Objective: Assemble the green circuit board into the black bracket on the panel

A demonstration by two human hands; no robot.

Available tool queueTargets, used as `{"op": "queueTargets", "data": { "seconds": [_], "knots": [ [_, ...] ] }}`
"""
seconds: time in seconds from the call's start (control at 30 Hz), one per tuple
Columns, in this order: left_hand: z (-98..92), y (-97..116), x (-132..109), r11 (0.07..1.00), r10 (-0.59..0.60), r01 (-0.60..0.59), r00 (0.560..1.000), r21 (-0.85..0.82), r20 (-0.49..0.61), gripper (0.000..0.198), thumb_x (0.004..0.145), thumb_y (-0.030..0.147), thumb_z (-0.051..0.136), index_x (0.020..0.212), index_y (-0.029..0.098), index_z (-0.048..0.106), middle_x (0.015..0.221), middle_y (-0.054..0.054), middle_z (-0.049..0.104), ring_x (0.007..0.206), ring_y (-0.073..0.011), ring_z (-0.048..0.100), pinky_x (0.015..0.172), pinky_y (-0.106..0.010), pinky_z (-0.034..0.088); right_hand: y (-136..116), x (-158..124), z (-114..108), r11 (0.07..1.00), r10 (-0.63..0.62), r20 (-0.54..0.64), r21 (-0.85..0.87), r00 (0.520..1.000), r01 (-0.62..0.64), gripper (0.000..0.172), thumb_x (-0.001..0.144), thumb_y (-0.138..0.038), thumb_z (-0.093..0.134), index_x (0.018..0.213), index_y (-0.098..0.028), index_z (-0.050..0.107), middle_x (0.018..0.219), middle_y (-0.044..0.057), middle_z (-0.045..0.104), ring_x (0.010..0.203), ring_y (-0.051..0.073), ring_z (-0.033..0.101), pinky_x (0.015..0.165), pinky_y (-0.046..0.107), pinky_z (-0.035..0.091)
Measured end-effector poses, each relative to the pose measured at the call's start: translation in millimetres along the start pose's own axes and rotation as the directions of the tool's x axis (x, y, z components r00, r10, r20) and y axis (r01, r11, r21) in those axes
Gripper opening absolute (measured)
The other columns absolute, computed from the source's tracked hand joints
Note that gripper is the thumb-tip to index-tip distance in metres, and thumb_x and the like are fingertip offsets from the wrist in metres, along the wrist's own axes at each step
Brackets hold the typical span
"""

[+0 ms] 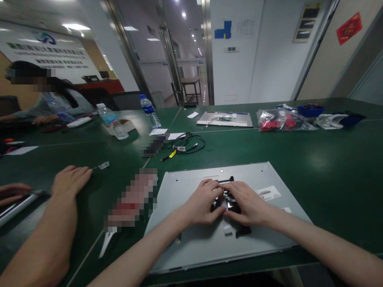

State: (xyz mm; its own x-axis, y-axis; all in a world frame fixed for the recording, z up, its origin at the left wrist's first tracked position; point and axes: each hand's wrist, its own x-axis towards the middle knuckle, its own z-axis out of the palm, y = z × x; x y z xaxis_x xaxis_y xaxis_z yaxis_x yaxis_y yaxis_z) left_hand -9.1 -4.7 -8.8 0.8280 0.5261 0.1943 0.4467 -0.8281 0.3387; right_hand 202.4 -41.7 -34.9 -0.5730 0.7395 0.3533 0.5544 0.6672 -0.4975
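A flat light-grey metal panel [191,253], like the back of a display, lies on the table in front of me. Small black parts [232,202] sit in a group at its middle, largely covered by my fingers, so their kind is hard to make out. My left hand [203,204] curls around the left side of this group, thumb pointing inward. From the right, my right hand [247,204] closes over the same parts, its thumb almost meeting the left one. A black piece [243,231] and a small whitish piece [228,230] show just below my hands.
At my left, another person's hand [70,181] rests by a small metal piece [104,165]. A blurred reddish item [133,199] lies left of the panel. Beyond are a coiled black cable [191,148], bottles [149,111], a second panel [229,119] and plastic bags [281,120].
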Motion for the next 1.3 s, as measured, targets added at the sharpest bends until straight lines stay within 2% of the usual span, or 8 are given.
{"op": "queueTargets", "data": {
  "seconds": [0.27, 0.47, 0.6, 0.93, 1.3],
  "knots": [
    [2.3, 1.2, 0.6, 1.0, -0.021, 0.021, 0.999, 0.004, -0.032, 0.01, 0.081, 0.025, 0.062, 0.089, 0.019, 0.058, 0.105, -0.008, 0.059, 0.103, -0.026, 0.053, 0.101, -0.047, 0.036, 2.3, -0.7, 2.4, 1.0, -0.002, 0.002, 0.012, 1.0, 0.002, 0.065, 0.082, -0.03, 0.064, 0.139, -0.019, 0.036, 0.128, 0.013, 0.055, 0.115, 0.028, 0.051, 0.098, 0.045, 0.041],
    [5.5, 3.7, 1.8, 0.998, -0.055, 0.053, 0.997, -0.026, -0.061, 0.008, 0.079, 0.022, 0.062, 0.085, 0.019, 0.057, 0.098, -0.006, 0.059, 0.098, -0.0246, 0.054, 0.096, -0.045, 0.038, 2.2, 0.9, 2.5, 1.0, 0.0, -0.002, 0.014, 1.0, 0.0, 0.064, 0.081, -0.031, 0.065, 0.137, -0.018, 0.037, 0.128, 0.014, 0.055, 0.117, 0.029, 0.049, 0.1, 0.047, 0.041],
    [6.7, 4.6, 1.7, 0.994, -0.093, 0.09, 0.994, -0.058, -0.053, 0.011, 0.077, 0.018, 0.062, 0.088, 0.019, 0.058, 0.099, -0.006, 0.059, 0.099, -0.0249, 0.053, 0.094, -0.044, 0.04, 1.5, 0.9, 2.2, 1.0, -0.001, 0.003, 0.021, 1.0, 0.001, 0.064, 0.08, -0.03, 0.065, 0.136, -0.018, 0.037, 0.128, 0.014, 0.055, 0.117, 0.029, 0.05, 0.099, 0.048, 0.041],
    [8.3, 3.4, 2.1, 0.994, -0.097, 0.095, 0.995, -0.05, -0.039, 0.013, 0.077, 0.019, 0.063, 0.089, 0.019, 0.059, 0.099, -0.007, 0.059, 0.1, -0.0253, 0.053, 0.095, -0.045, 0.04, 3.0, 0.5, 2.9, 1.0, -0.008, 0.011, 0.025, 1.0, 0.008, 0.065, 0.081, -0.031, 0.065, 0.138, -0.018, 0.036, 0.128, 0.014, 0.055, 0.117, 0.03, 0.05, 0.099, 0.048, 0.041],
    [15.3, 0.6, 0.9, 0.988, -0.139, 0.133, 0.988, -0.083, -0.073, 0.008, 0.078, 0.017, 0.063, 0.085, 0.018, 0.06, 0.098, -0.006, 0.061, 0.098, -0.0248, 0.056, 0.091, -0.042, 0.042, 1.9, 1.0, 2.2, 1.0, -0.007, 0.006, 0.031, 1.0, 0.006, 0.066, 0.08, -0.031, 0.067, 0.138, -0.019, 0.037, 0.127, 0.013, 0.056, 0.117, 0.029, 0.051, 0.098, 0.048, 0.041]
  ]
}}
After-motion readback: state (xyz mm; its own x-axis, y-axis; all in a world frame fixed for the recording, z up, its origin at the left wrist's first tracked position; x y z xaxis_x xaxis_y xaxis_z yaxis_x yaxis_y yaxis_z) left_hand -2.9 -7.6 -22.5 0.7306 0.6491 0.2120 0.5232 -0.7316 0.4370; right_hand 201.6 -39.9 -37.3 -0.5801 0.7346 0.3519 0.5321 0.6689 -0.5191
